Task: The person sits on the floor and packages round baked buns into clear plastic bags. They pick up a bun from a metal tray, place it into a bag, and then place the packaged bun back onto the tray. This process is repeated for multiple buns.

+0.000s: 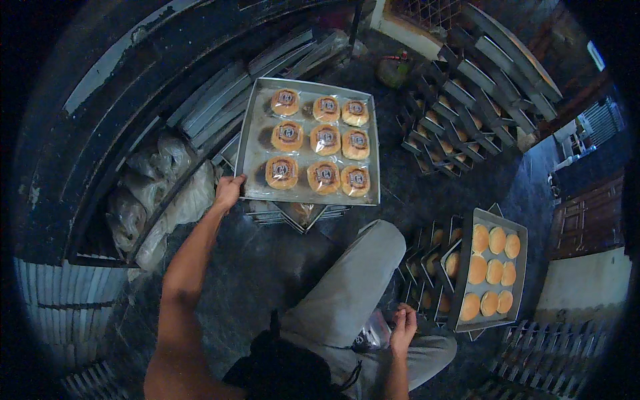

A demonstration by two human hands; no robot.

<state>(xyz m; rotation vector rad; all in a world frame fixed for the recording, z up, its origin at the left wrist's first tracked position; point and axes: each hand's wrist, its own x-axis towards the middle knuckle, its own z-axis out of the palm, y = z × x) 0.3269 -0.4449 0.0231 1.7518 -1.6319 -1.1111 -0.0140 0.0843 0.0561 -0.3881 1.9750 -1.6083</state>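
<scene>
My left hand [230, 193] grips the near left corner of a square metal baking tray [312, 197]. Several round buns [325, 140] lie on it in rows, each in a clear plastic wrapper with printing. Beneath this tray sits a stack of trays [306, 220], the upper one turned at an angle. My right hand [404, 327] is over my lap, its fingers curled; whether anything is between them is unclear. Just left of it, clear printed plastic wrappers [372, 332] rest on my leg. Further right, a tray of unwrapped buns [495, 320] tops a crisscross stack.
A tall crisscross stack of bun trays [465, 115] stands at the back right, near a green gas cylinder [392, 72]. To the left, filled plastic bags [170, 195] and metal sheets or trays [215, 105] crowd a dark shelf. Slatted racks [547, 357] stand at lower right.
</scene>
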